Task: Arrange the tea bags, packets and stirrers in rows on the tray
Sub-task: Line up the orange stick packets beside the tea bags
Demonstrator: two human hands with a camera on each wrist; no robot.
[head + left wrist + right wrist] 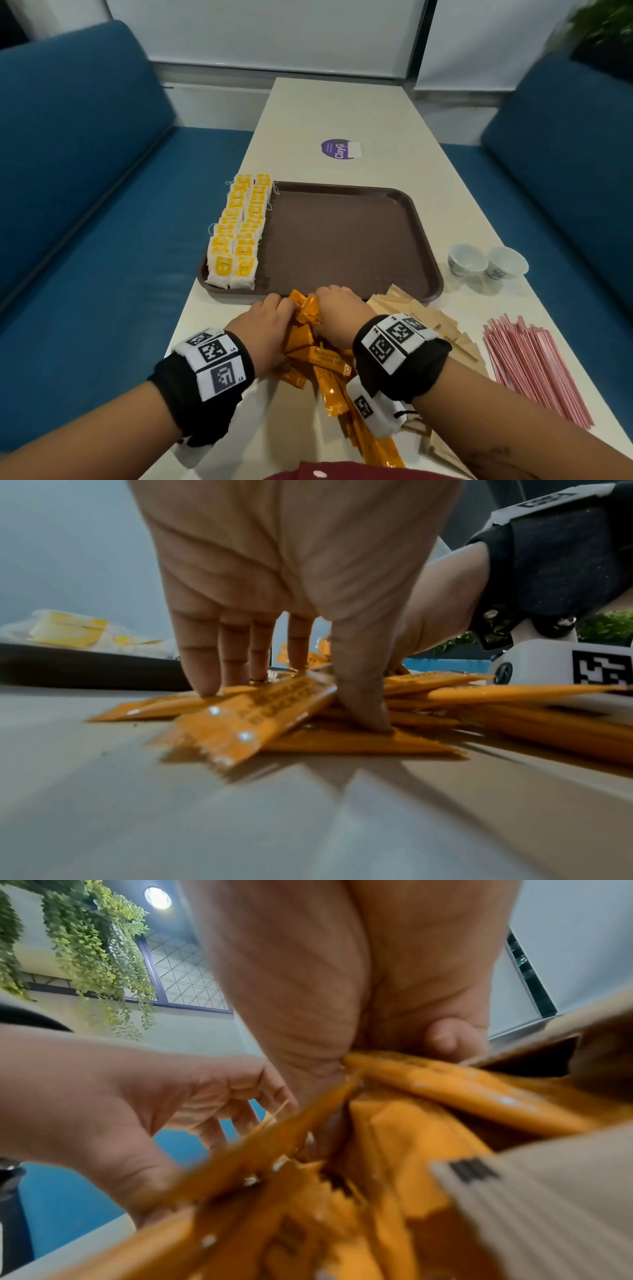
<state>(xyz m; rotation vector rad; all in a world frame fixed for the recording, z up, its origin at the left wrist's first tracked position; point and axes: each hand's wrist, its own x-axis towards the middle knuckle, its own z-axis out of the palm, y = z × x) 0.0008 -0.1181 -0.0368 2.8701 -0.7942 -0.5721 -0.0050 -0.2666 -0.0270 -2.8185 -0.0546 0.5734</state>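
Note:
A loose pile of orange stick packets (317, 356) lies on the table just in front of the brown tray (342, 240). Both hands are in the pile's far end. My left hand (286, 305) has fingers and thumb pushed down around the packets (246, 723), pinching some between them. From the other side my right hand (323, 298) grips a bunch (445, 1085) under its thumb. Yellow tea bags (239, 233) stand in two rows along the tray's left side. Brown paper packets (428, 318) and pink stirrers (534, 370) lie to the right.
Two small white cups (467, 258) (507, 262) stand right of the tray. A purple sticker (339, 149) sits farther back on the table. Blue sofas flank the narrow table. Most of the tray floor is bare brown.

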